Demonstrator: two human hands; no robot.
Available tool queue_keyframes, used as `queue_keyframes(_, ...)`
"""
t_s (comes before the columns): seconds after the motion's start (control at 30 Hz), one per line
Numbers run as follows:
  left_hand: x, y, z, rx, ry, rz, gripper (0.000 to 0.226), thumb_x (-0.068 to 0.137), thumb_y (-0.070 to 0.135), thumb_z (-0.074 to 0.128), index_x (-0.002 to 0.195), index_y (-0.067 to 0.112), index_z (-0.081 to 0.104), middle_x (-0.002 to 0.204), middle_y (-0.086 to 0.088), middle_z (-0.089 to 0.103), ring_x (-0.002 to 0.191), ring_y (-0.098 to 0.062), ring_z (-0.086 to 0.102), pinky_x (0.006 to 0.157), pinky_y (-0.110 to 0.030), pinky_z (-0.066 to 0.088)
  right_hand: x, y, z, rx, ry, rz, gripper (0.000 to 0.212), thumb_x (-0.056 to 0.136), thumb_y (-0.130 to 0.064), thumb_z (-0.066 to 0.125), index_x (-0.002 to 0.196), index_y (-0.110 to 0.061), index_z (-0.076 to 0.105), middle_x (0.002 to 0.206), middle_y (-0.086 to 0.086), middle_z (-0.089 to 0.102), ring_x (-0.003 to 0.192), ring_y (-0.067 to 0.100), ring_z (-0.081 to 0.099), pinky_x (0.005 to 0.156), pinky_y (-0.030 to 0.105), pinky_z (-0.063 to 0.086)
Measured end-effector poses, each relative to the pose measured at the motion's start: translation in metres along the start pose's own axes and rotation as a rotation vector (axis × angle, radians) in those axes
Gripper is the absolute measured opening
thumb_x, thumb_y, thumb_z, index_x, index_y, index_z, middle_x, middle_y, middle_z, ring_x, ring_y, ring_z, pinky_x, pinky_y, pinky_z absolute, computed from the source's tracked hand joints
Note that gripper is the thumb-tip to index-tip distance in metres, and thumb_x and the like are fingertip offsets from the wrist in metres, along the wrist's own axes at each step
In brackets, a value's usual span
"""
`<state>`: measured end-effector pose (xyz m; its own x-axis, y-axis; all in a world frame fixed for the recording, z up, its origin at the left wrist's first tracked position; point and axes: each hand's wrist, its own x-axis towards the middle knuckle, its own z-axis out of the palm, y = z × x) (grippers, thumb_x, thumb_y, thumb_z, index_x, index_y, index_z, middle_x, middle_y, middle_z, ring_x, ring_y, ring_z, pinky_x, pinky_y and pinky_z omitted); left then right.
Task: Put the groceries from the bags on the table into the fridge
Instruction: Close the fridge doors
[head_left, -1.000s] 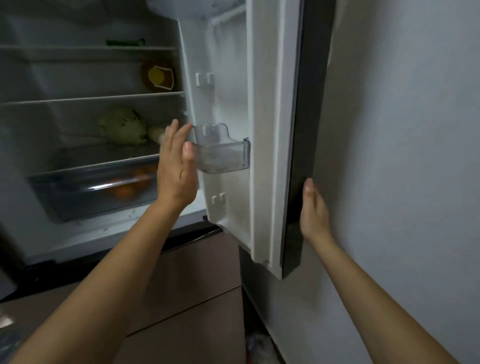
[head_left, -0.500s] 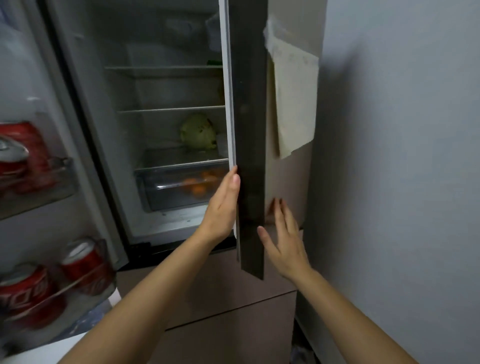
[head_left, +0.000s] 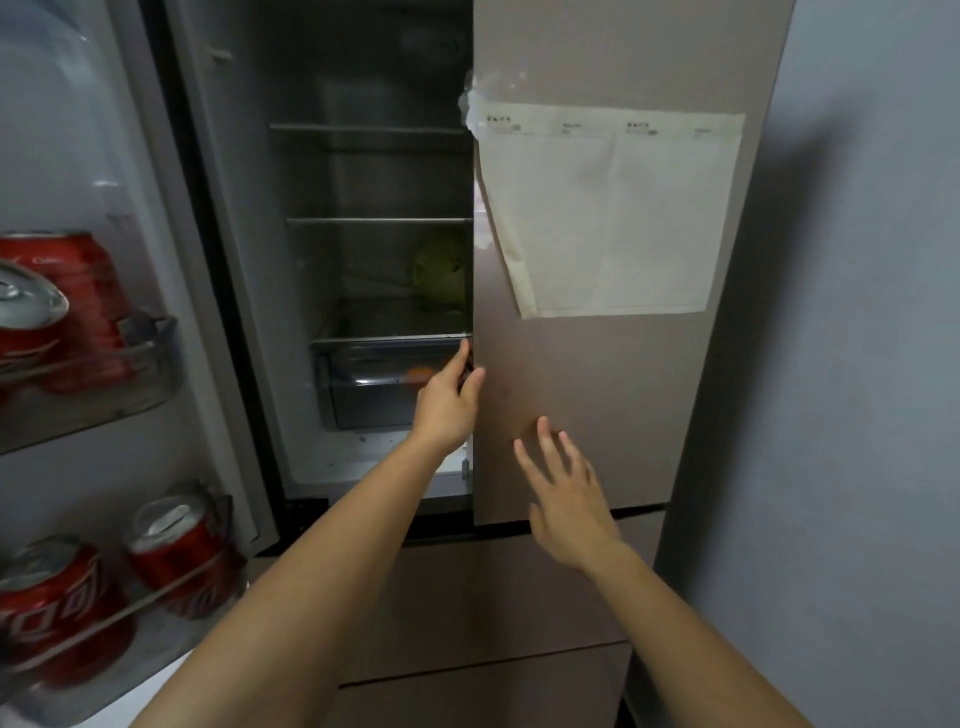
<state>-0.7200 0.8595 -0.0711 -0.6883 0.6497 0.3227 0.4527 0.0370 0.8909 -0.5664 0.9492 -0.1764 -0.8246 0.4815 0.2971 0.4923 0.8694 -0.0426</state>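
So the left hand (head_left: 447, 402) has its fingers (head_left: 457, 361) hooked round the free edge of the right door (head_left: 597, 395), thumb on the front face. That's a narrow pinch on the door and nothing else in it. My read is the door's being swung to, and if so, that's the hand to watch: slide those fingers off the edge before it meets the seal, or they get nipped. The right hand (head_left: 569, 501) is the better tool here. Its fingers (head_left: 546, 441) are spread wide and empty, tips right at the door face low down, though I can't tell if they're actually touching. I'd flatten that palm on the panel and give one even push, not a slap. There's a loose paper sheet (head_left: 613, 208) taped up top that'd flap. Further out, the fridge (head_left: 311, 260) is open on the left half. There's a green vegetable (head_left: 441, 275) on the bottom shelf, and the crisper drawer (head_left: 363, 400) under it has something orange (head_left: 420, 373) inside. The left door (head_left: 93, 130) is wide open with red cans (head_left: 78, 306) in its racks, so that one needs shutting too. The bags and the table aren't in shot, so I can't say what's left to load.
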Motion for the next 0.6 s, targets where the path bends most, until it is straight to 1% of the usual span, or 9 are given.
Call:
queue_keyframes(0.07,0.010,-0.007,0.003,-0.009,0.011,-0.012,0.053,0.103,0.037,0.046,0.153,0.038,0.028,0.148,0.002,0.050,0.135,-0.023,0.048,0.109,-0.048,0.044,0.008,0.005,0.006,-0.035,-0.007,-0.018,0.086,0.100,-0.024,0.047,0.158,-0.031,-0.015,0.157,0.005,-0.042,0.150,0.033,-0.025,0.125,0.052,0.008)
queue_keyframes(0.17,0.012,-0.016,0.004,-0.014,0.007,-0.001,0.053,0.103,0.038,0.046,0.153,0.039,0.028,0.150,0.005,0.048,0.138,-0.018,0.045,0.112,-0.044,0.042,0.013,0.007,0.018,-0.057,0.024,-0.024,0.093,0.097,-0.029,0.053,0.157,-0.030,-0.018,0.156,0.008,-0.044,0.149,0.036,-0.025,0.124,0.054,0.005)
queue_keyframes(0.23,0.012,-0.014,0.001,-0.007,0.000,-0.001,0.052,0.103,0.035,0.048,0.152,0.037,0.031,0.149,0.007,0.049,0.137,-0.016,0.046,0.112,-0.039,0.041,0.012,0.004,0.026,-0.026,0.095,-0.029,0.093,0.093,-0.029,0.059,0.160,-0.026,-0.005,0.161,0.010,-0.034,0.151,0.039,-0.016,0.122,0.055,0.011)
queue_keyframes(0.3,0.008,-0.005,-0.009,0.100,0.034,0.021,0.048,0.103,0.028,0.050,0.150,0.030,0.040,0.144,0.007,0.054,0.132,-0.013,0.050,0.108,-0.030,0.042,0.012,-0.003,0.030,0.087,0.183,-0.003,0.084,0.090,-0.028,0.063,0.160,-0.021,0.017,0.167,0.011,-0.014,0.152,0.039,-0.003,0.118,0.055,0.027)
queue_keyframes(0.33,0.003,-0.001,-0.017,0.189,0.087,0.061,0.044,0.103,0.027,0.050,0.147,0.025,0.046,0.141,0.005,0.056,0.129,-0.013,0.053,0.106,-0.028,0.043,0.014,-0.008,0.031,0.168,0.235,0.025,0.077,0.089,-0.027,0.064,0.157,-0.020,0.028,0.168,0.010,-0.005,0.152,0.038,0.002,0.114,0.055,0.034)
queue_keyframes(0.4,-0.015,0.006,-0.039,0.346,0.209,0.195,0.041,0.102,0.028,0.052,0.141,0.020,0.053,0.138,0.003,0.058,0.125,-0.013,0.055,0.105,-0.033,0.045,0.020,-0.025,0.030,0.325,0.325,0.076,0.066,0.089,-0.026,0.066,0.149,-0.019,0.041,0.165,0.013,0.006,0.150,0.036,0.009,0.111,0.057,0.039)
queue_keyframes(0.43,-0.027,0.010,-0.053,0.407,0.258,0.264,0.040,0.101,0.030,0.052,0.139,0.020,0.055,0.138,0.002,0.058,0.125,-0.013,0.054,0.105,-0.036,0.045,0.025,-0.036,0.030,0.384,0.370,0.079,0.064,0.089,-0.026,0.067,0.147,-0.018,0.043,0.163,0.015,0.008,0.149,0.036,0.012,0.112,0.058,0.038)
queue_keyframes(0.5,-0.051,0.019,-0.083,0.522,0.353,0.373,0.038,0.101,0.032,0.051,0.136,0.019,0.057,0.138,0.003,0.057,0.128,-0.012,0.050,0.108,-0.035,0.043,0.036,-0.065,0.028,0.476,0.427,0.044,0.063,0.091,-0.028,0.067,0.147,-0.016,0.041,0.162,0.015,0.010,0.148,0.035,0.015,0.115,0.056,0.033)
queue_keyframes(0.6,-0.091,0.041,-0.132,0.631,0.550,0.560,0.034,0.099,0.027,0.052,0.128,0.010,0.062,0.134,-0.005,0.058,0.127,-0.016,0.051,0.109,-0.029,0.039,0.046,-0.126,0.017,0.653,0.471,-0.081,0.054,0.099,-0.039,0.052,0.147,-0.016,0.043,0.161,0.013,0.017,0.148,0.030,0.020,0.117,0.051,0.028)
